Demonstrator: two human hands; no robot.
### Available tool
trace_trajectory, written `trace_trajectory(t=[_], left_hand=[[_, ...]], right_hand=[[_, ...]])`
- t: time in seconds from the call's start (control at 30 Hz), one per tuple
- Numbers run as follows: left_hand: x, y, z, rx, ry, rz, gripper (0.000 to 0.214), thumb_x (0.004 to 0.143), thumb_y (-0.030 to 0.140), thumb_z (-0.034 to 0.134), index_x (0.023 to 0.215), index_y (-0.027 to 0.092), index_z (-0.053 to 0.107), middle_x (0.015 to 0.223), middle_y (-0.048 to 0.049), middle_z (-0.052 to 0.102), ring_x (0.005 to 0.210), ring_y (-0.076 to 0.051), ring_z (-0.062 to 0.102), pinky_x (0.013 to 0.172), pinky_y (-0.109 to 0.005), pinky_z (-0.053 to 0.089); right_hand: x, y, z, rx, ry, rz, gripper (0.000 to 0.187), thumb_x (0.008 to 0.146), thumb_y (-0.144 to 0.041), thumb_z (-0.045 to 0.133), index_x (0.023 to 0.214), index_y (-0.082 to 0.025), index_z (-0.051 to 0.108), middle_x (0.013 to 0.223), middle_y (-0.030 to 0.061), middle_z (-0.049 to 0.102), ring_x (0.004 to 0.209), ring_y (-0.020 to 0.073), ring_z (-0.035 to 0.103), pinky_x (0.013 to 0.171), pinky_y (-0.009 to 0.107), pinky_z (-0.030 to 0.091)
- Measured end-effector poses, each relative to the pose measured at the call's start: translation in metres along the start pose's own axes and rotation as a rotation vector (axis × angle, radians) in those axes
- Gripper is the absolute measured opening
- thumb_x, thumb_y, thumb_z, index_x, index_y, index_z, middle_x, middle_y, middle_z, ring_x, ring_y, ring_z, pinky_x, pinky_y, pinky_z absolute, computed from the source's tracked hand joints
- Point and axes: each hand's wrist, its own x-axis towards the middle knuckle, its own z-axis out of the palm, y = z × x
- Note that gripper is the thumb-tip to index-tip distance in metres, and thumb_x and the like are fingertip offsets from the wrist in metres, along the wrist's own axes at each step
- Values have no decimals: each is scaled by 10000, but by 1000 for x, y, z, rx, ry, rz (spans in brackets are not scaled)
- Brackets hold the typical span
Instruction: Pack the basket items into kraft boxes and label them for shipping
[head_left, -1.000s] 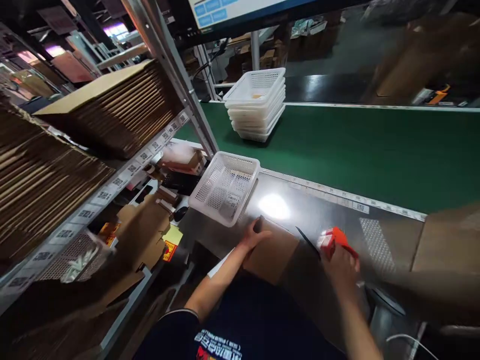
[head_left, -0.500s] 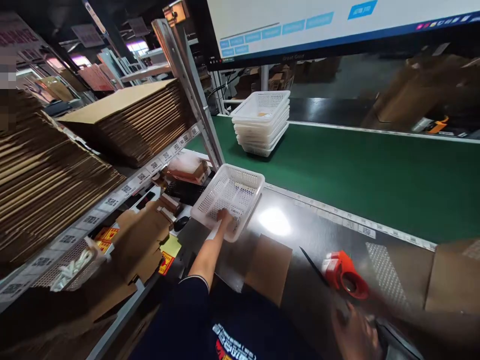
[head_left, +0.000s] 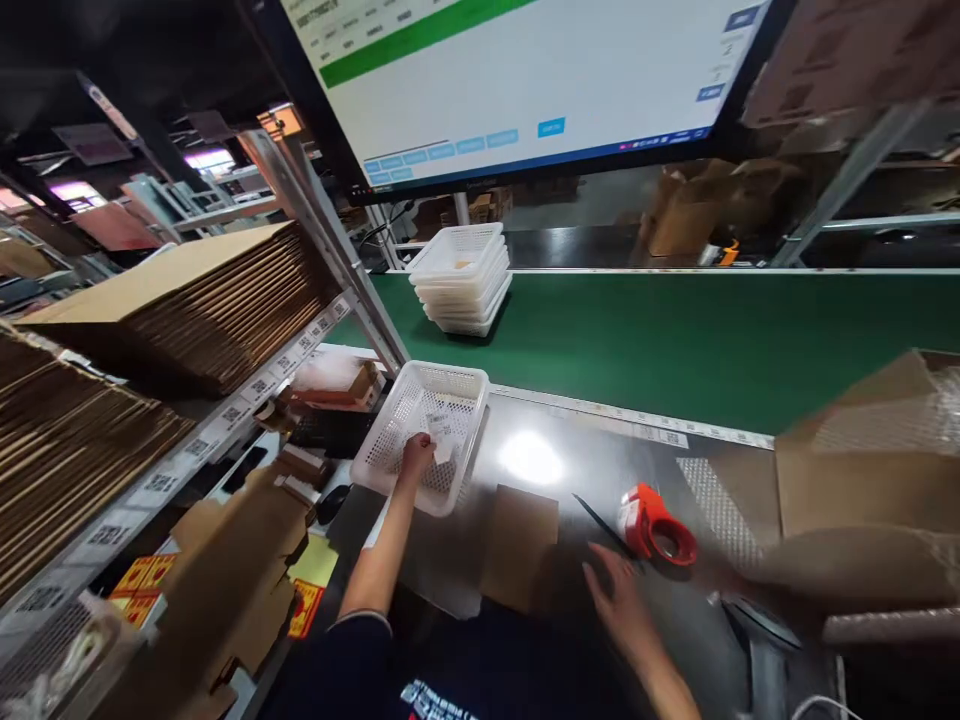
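My left hand (head_left: 417, 456) reaches into a white perforated plastic basket (head_left: 367, 458) on the metal bench. Its fingers are closed on a white paper slip (head_left: 441, 428) with printed codes. Over the bench, my right hand (head_left: 621, 598) is empty with thumb and fingers apart. Just beyond it lie a red tape dispenser (head_left: 654, 528) and a thin black strip-like object (head_left: 600, 520). A flat piece of brown cardboard (head_left: 519, 545) rests between my two hands. Right of my right hand is a dark handheld scanner (head_left: 763, 640).
A green conveyor belt (head_left: 675, 340) runs behind the bench, with a stack of white baskets (head_left: 461, 280) on it. Folded cartons (head_left: 217, 310) fill the left shelf. An opened cardboard box (head_left: 862, 480) stands at the right; a monitor (head_left: 525, 90) hangs above.
My left hand has lifted the white slip a little within the basket. My right hand has moved from beside the scanner toward the cardboard piece. The view has swung right.
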Motion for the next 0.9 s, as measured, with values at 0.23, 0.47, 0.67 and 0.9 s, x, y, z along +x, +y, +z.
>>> trace_trajectory(t=[0.23,0.47,0.67,0.9], left_hand=[[-104,31,63,-231,-240,-74,401,698,579,803,734,212,646,722,-32,696,663,-185,662,647,-317,566],[-168,69,73,-469,-576,-153,602,666,713,838,911,172,745,786,-57,730,692,-183,669,703,-334,582],[-160,111,39,-427,-933,-249,532,691,623,896,820,135,728,678,-7,671,566,-103,603,575,-228,495],[-173,122,39,-388,-1135,-279,508,686,588,921,755,127,719,603,21,639,541,-92,600,551,-207,475]], right_hand=[[59,-120,11,455,-49,-23,609,912,-734,466,1220,-232,618,1251,160,748,1140,322,719,1040,528,570],[42,-143,-25,323,-230,-93,485,925,-695,486,820,-232,584,780,35,642,766,215,588,728,350,503],[16,-172,-77,-23,-767,-367,393,1018,-487,465,763,-212,582,648,-31,535,616,134,445,606,277,321],[8,-188,-83,-126,-931,-496,364,1009,-405,467,723,-202,562,605,-40,495,560,108,384,583,279,255]])
